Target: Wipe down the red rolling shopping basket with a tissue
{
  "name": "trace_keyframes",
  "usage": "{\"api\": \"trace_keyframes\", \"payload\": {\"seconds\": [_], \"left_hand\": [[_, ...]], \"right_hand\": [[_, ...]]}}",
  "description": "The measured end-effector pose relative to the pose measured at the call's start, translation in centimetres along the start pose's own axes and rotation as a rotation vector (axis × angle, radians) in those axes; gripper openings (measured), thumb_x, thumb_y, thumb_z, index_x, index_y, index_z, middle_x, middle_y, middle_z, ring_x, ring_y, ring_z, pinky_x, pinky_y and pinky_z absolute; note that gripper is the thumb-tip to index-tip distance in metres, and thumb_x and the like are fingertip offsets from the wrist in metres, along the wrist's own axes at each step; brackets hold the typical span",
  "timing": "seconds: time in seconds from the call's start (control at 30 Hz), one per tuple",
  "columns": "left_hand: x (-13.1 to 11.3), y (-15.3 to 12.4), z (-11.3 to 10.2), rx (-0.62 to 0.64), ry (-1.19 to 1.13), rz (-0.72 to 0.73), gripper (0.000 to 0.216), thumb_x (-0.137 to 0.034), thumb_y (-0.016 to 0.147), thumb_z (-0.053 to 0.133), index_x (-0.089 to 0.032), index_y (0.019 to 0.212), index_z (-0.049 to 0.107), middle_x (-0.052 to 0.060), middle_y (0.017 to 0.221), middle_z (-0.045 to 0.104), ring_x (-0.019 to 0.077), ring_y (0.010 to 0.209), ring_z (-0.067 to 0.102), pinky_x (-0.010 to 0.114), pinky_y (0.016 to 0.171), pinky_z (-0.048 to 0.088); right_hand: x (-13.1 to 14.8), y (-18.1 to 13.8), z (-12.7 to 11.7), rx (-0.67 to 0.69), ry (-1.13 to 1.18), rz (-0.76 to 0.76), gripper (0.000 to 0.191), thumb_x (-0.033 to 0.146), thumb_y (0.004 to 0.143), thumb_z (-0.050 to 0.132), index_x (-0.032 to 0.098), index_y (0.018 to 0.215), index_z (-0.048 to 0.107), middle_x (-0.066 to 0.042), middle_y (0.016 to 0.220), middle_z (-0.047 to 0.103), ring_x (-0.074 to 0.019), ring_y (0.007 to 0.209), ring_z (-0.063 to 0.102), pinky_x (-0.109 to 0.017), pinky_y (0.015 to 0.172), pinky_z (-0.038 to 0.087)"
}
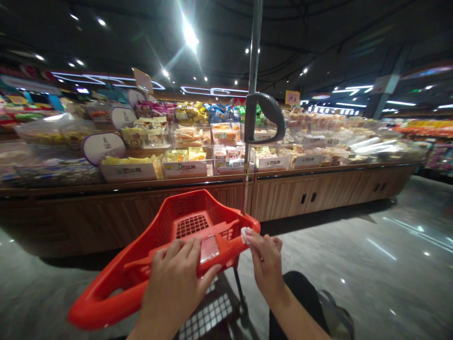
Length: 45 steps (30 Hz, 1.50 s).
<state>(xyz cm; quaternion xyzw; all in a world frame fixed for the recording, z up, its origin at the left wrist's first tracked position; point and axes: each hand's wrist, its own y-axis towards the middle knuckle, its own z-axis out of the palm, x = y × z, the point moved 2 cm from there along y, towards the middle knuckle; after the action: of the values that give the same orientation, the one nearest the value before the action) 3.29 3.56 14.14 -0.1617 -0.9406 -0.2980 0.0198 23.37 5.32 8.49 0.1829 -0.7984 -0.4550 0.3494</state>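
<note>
An orange plastic shopping basket (184,222) on a wheeled frame stands tilted in front of me. My left hand (179,278) lies over its near rim bar, fingers curled on the bar beside a small clear label holder (209,248). My right hand (265,264) pinches a small white cloth or tissue (245,234) against the basket's right corner. A grey pull handle (264,118) on a metal pole (249,141) rises from that corner.
A long wooden display counter (318,189) with boxed and bagged snacks (184,160) runs across the view behind the basket. Shiny grey floor (371,264) stretches to the right. More shelves stand at far left and far right. My dark trouser leg (304,302) shows below.
</note>
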Motion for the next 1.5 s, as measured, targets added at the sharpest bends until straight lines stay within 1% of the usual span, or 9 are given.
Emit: {"api": "trace_keyframes", "payload": {"seconds": [0.1,0.3,0.53,0.63,0.77,0.9,1.07,1.23,1.5], "left_hand": [[0.5,-0.3,0.1,-0.015,0.004,0.013,0.054,-0.054,0.078,0.054,-0.012,0.111,0.062,0.012,0.109,0.067,0.0307,0.101,0.055,0.043,0.08,0.037],[1.5,-1.1,-0.2,-0.005,0.0,0.044,0.057,-0.057,0.076,0.056,-0.012,0.111,0.061,0.01,0.108,0.068,0.0296,0.101,0.055,0.044,0.084,0.036],[2.2,-1.5,-0.2,-0.024,0.002,0.06,0.058,-0.059,0.077,0.054,-0.015,0.114,0.06,0.009,0.11,0.068,0.0286,0.102,0.055,0.043,0.085,0.035],[2.4,-1.6,-0.3,-0.03,-0.001,0.07,0.058,-0.06,0.076,0.054,-0.016,0.114,0.06,0.009,0.111,0.068,0.0291,0.102,0.055,0.043,0.084,0.035],[2.6,-1.6,-0.4,-0.042,-0.017,0.079,0.057,-0.06,0.075,0.056,-0.017,0.112,0.061,0.009,0.11,0.068,0.0302,0.102,0.056,0.044,0.084,0.036],[2.8,-1.7,-0.5,-0.05,-0.03,0.086,0.055,-0.057,0.074,0.06,-0.017,0.111,0.061,0.008,0.109,0.069,0.0294,0.101,0.056,0.043,0.085,0.036],[3.9,-2.4,-0.7,-0.058,-0.026,0.117,0.058,-0.058,0.073,0.06,-0.017,0.114,0.06,0.006,0.11,0.068,0.028,0.102,0.056,0.042,0.087,0.035],[4.7,-3.0,-0.8,-0.106,-0.017,0.145,0.064,-0.064,0.068,0.062,-0.018,0.112,0.061,0.006,0.106,0.07,0.0283,0.1,0.058,0.042,0.088,0.035],[5.1,-2.7,-0.8,-0.113,-0.051,0.158,0.068,-0.069,0.063,0.063,-0.018,0.108,0.063,0.007,0.103,0.071,0.0286,0.096,0.06,0.043,0.086,0.037]], "right_hand": [[1.5,0.8,-0.5,0.096,0.025,-0.092,0.023,0.012,0.092,0.046,0.027,0.101,0.06,0.001,0.108,0.07,-0.0178,0.089,0.062,-0.038,0.082,0.026],[-1.5,2.6,-1.7,0.084,-0.084,-0.019,0.018,0.014,0.09,0.047,0.024,0.097,0.061,0.0,0.094,0.073,-0.017,0.071,0.057,-0.036,0.073,0.025],[1.0,1.2,-2.1,0.219,0.061,-0.158,0.022,0.012,0.089,0.044,0.026,0.1,0.057,0.001,0.105,0.071,-0.0183,0.091,0.061,-0.038,0.083,0.025],[0.4,1.1,-2.1,0.224,0.025,-0.195,0.023,0.011,0.088,0.045,0.026,0.1,0.058,0.0,0.104,0.071,-0.0173,0.084,0.062,-0.038,0.082,0.026],[-2.7,2.2,-2.1,0.162,-0.014,-0.072,0.021,0.014,0.089,0.047,0.024,0.102,0.06,-0.002,0.098,0.072,-0.0173,0.075,0.061,-0.037,0.076,0.029],[-4.7,3.1,-2.3,0.107,0.148,0.096,0.017,0.022,0.093,0.045,0.025,0.102,0.059,-0.004,0.107,0.07,-0.02,0.091,0.063,-0.036,0.08,0.033],[-3.5,2.6,-2.9,0.374,0.218,-0.126,0.015,0.02,0.092,0.046,0.026,0.099,0.058,-0.002,0.11,0.069,-0.0175,0.088,0.064,-0.037,0.085,0.031],[-2.9,2.7,-2.7,0.452,0.229,-0.232,0.018,0.017,0.091,0.045,0.025,0.1,0.058,-0.002,0.105,0.07,-0.0166,0.082,0.064,-0.038,0.084,0.033],[-4.3,2.6,-2.2,0.415,0.324,-0.055,0.015,0.02,0.09,0.047,0.025,0.093,0.061,-0.003,0.099,0.072,-0.0195,0.084,0.066,-0.036,0.08,0.037]]}}
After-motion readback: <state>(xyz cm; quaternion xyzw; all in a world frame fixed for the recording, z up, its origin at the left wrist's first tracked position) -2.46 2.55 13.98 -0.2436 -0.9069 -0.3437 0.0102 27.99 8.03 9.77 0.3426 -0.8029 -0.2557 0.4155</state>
